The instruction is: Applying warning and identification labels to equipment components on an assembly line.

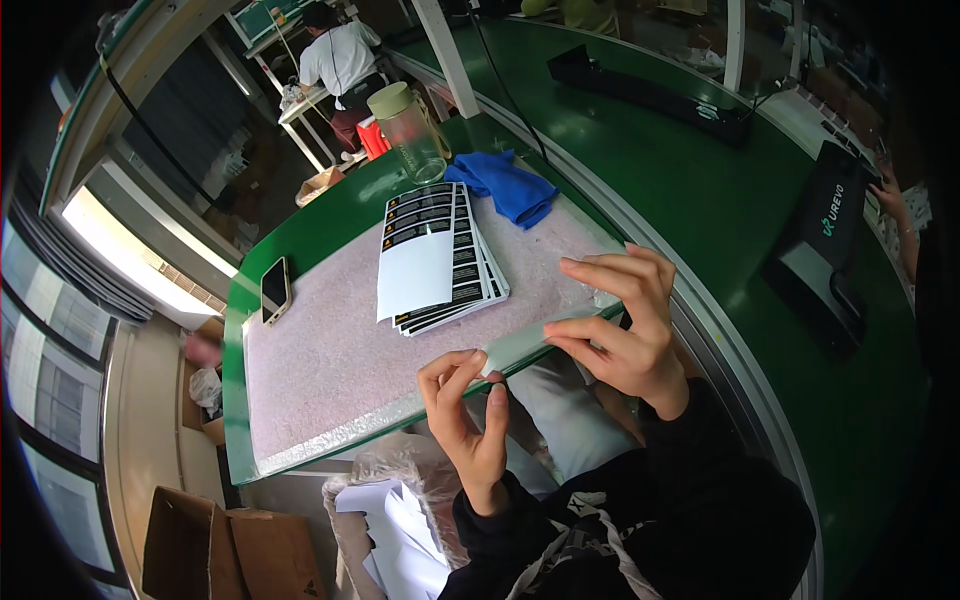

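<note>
Between my two hands a narrow pale strip, perhaps a label or film, stretches just above the table's front edge. My left hand pinches its left end between thumb and fingers. At the other end, my right hand grips the strip with thumb and forefinger, its remaining fingers raised. Beyond them a stack of label sheets, printed in black and white, lies fanned on a pinkish foam mat. A blank white area covers part of the top sheet.
A phone lies at the mat's left; a clear bottle and blue cloth are behind the stack. Below stands a lined bin of white paper, beside a cardboard box. Black machine parts rest on the green conveyor at right.
</note>
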The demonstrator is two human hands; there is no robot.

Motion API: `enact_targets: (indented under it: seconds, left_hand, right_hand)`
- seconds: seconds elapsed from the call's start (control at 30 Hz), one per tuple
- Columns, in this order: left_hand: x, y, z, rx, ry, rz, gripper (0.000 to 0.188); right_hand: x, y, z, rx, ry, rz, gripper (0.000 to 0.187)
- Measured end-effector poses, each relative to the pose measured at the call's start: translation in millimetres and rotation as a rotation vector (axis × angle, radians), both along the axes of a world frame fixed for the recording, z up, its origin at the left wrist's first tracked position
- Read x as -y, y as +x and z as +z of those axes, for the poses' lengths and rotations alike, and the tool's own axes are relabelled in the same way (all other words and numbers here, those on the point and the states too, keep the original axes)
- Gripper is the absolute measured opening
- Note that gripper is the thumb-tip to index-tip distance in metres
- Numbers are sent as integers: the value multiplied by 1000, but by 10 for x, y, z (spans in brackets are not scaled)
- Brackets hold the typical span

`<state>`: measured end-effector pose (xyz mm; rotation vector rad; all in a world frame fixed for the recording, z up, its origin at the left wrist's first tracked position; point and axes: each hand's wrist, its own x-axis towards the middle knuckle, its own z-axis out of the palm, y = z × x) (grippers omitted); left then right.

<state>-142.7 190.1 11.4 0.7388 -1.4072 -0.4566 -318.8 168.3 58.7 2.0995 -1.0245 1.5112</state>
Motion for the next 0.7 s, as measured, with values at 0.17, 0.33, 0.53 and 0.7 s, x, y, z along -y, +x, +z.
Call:
enact_targets:
  seconds: [0.17,0.33,0.53,0.7]
  left_hand:
    - [36,-60,88,-409,-14,9,43]
    - [418,443,-120,-154,24,318,45]
    - [747,496,-388,255,242,460,42]
    - [671,569,-421,279,251,507,40]
  right_hand:
    - [135,-140,29,-1,7,-42,17]
    - [704,-300,400,90,-32,-192,12]
    - [2347,-1033,866,196,129,-473,35]
    - [3087,-1880,608,180,835,-783,63]
